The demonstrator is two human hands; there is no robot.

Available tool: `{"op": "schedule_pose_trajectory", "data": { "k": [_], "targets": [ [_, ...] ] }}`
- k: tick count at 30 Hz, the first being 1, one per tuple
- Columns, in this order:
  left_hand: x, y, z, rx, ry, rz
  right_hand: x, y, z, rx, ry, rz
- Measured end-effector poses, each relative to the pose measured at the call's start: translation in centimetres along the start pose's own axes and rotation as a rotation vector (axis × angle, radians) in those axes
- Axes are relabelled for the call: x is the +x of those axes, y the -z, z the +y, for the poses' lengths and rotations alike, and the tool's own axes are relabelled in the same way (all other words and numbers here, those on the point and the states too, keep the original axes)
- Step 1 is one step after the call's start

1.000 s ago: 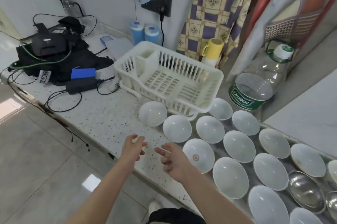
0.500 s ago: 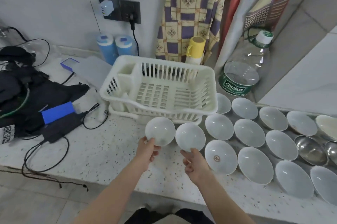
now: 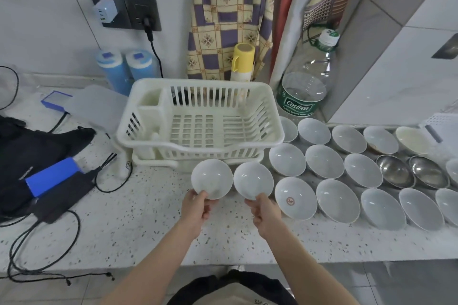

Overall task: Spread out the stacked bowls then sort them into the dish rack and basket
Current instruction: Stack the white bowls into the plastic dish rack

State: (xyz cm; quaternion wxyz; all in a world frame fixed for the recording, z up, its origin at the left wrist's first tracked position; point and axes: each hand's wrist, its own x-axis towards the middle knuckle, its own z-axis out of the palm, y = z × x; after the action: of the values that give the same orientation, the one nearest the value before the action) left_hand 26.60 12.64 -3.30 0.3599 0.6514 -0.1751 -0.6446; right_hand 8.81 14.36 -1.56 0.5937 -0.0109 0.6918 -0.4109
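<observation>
Speckled white bench [image 3: 138, 225] carrying, from largest to smallest: a white slatted dish rack [image 3: 198, 121] standing against the rear wall, with nothing in it; a clear water bottle [image 3: 307, 81] with a green label, just right of the rack; rows of white bowls [image 3: 324, 161] spread in a single layer to the right of the rack, among them two steel bowls [image 3: 414, 174]; and a corner of a white basket [image 3: 443, 121] at the far right edge. Left hand [image 3: 197, 210] pinches the near rim of one white bowl [image 3: 212, 179], thumb over the edge; right hand [image 3: 265, 211] pinches the near rim of a second white bowl [image 3: 253, 180]. The two held bowls lie side by side, nearly touching, just in front of the rack.
</observation>
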Motion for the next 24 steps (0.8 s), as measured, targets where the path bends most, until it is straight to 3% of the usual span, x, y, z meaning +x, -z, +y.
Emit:
{"op": "schedule_pose_trajectory", "data": {
  "k": [7,16,24],
  "targets": [
    [-3.3,3.1,-0.1,0.057,-0.082,0.027,-3.8,1.6,0.6,0.033,0.036,-0.044],
    [-7.3,4.1,5.3,0.000,-0.355,-0.069,-7.2,1.4,-5.2,0.092,0.386,-0.130],
    [-4.5,3.8,14.3,-0.072,-0.559,-0.015,-5.9,-3.5,-13.8,-0.256,0.704,-0.136]
  ]
}}
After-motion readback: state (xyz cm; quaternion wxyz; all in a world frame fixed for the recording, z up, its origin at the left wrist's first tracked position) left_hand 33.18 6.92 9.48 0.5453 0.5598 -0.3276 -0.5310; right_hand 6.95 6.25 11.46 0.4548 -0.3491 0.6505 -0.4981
